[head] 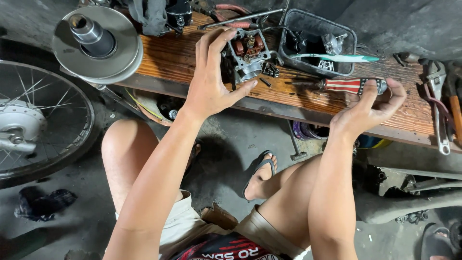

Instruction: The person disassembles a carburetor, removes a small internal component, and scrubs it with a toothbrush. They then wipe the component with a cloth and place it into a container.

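Head view: left hand [211,79] wraps the carburetor [248,55], fingers curled over its left side, thumb under its front edge, body held steady on the wooden bench [168,60]. Float bowl looks off already; brown floats and inner parts exposed. Right hand [373,108] closes fingertips around the striped-handle screwdriver [349,85], which lies flat on the bench, tip pointing toward the carburetor, not lifted. A small loose screw [264,82] sits just beside the carburetor. Black tray [347,53] behind holds small parts, a toothbrush [337,58] across it. Judgement: teardown partway; inner parts remain to be worked.
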